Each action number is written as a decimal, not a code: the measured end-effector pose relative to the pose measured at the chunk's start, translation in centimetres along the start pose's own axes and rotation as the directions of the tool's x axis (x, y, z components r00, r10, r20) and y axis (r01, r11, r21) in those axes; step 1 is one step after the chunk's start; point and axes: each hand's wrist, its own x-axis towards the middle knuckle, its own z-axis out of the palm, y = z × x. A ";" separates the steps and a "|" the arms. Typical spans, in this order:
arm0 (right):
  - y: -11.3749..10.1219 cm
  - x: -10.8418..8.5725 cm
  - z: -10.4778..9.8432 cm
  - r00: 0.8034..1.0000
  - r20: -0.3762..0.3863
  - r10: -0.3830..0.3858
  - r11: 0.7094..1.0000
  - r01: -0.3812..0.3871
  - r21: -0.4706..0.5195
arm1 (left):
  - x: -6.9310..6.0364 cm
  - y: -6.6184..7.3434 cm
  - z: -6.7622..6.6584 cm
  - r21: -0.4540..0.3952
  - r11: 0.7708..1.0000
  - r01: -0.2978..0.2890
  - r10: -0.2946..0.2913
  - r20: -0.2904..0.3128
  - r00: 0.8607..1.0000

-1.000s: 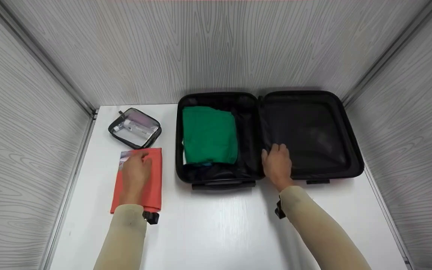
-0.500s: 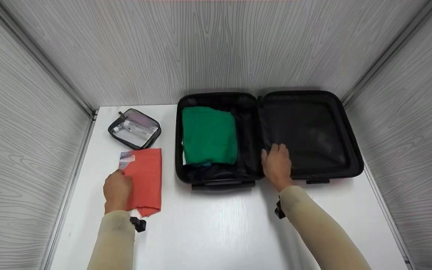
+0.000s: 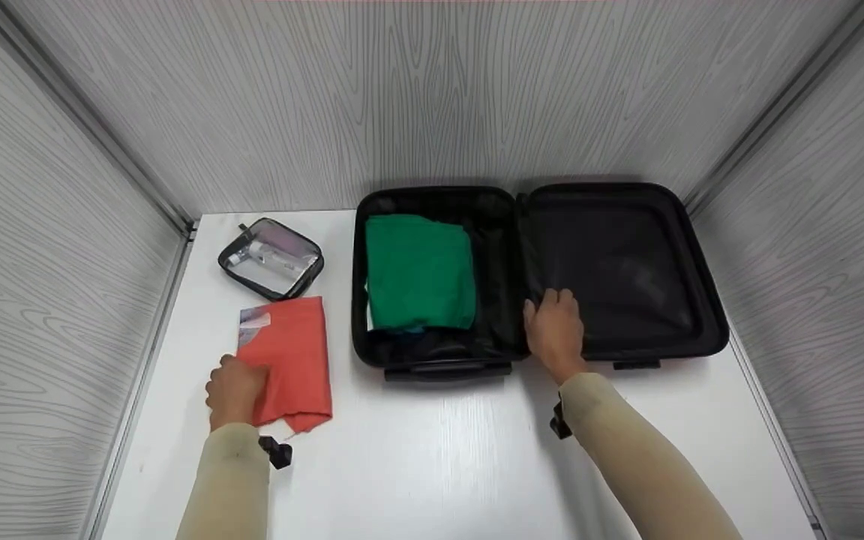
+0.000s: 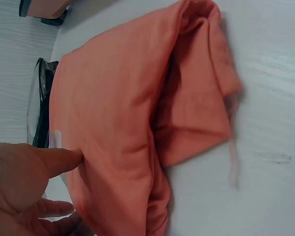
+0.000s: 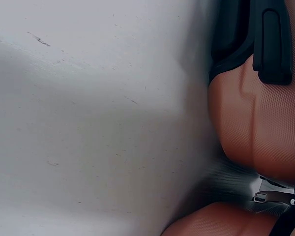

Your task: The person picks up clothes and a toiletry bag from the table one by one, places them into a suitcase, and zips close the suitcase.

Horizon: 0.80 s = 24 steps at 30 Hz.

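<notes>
A folded red garment (image 3: 293,360) with a grey-blue and white patch at one corner lies on the left of the white table. My left hand (image 3: 235,390) pinches its left edge, thumb on top and fingers at the side, partly hidden beneath. Close up in the left wrist view, the cloth (image 4: 113,98) bulges, and a thin cord trails from its fold. My right hand (image 3: 554,330) rests on the near inner edge of the open black-lined suitcase (image 3: 619,270), by the hinge. The right wrist view shows the suitcase's orange ribbed shell (image 5: 255,118) but not the fingers.
A clear pouch (image 3: 271,259) with black trim and a white tube inside lies behind the garment. Folded green cloth (image 3: 421,270) fills much of the suitcase's left half. Grey wood-grain walls (image 3: 432,97) stand at the back and both sides.
My left hand has moved from above the garment to its left edge and taken hold. The garment's near end has shifted and bunched slightly. My right hand stays put.
</notes>
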 end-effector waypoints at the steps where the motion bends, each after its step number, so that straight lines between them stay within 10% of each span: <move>1: 0.0 0.0 0.0 1.000 0.002 0.002 1.000 -0.002 -0.002 | 0.0 -0.1 0.0 -0.006 1.000 -0.003 0.003 0.012 1.000; 13: 0.1 0.1 0.0 1.000 0.014 0.026 0.999 -0.027 0.025 | 0.2 1.4 0.0 -0.180 0.979 -0.093 0.105 0.063 0.992; 20: 0.1 0.1 0.0 0.999 0.026 0.035 0.999 -0.036 0.022 | -0.3 2.6 0.5 -0.508 0.857 0.087 0.013 0.190 0.982; 24: 0.0 0.1 0.0 0.999 0.016 0.030 0.999 -0.030 0.017 | -0.8 2.2 1.2 -0.436 0.896 0.081 0.000 0.183 0.983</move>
